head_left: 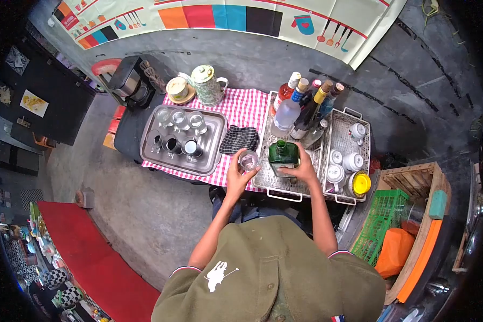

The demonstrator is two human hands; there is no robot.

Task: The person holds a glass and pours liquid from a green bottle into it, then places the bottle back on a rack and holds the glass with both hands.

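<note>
My left hand is wrapped round a small clear glass, just left of the metal tray's edge. In my right hand is a green glass bottle, upright over the front of a white patterned metal tray. Behind it stand several other bottles, among them a clear one with a blue neck and a dark one with a yellow neck. A folded black checked cloth lies left of my hands.
A steel tray holds several glasses, some with dark contents. Behind are a patterned jug and a coffee machine. To the right sit a tray of lidded cups and a wooden crate with a green basket.
</note>
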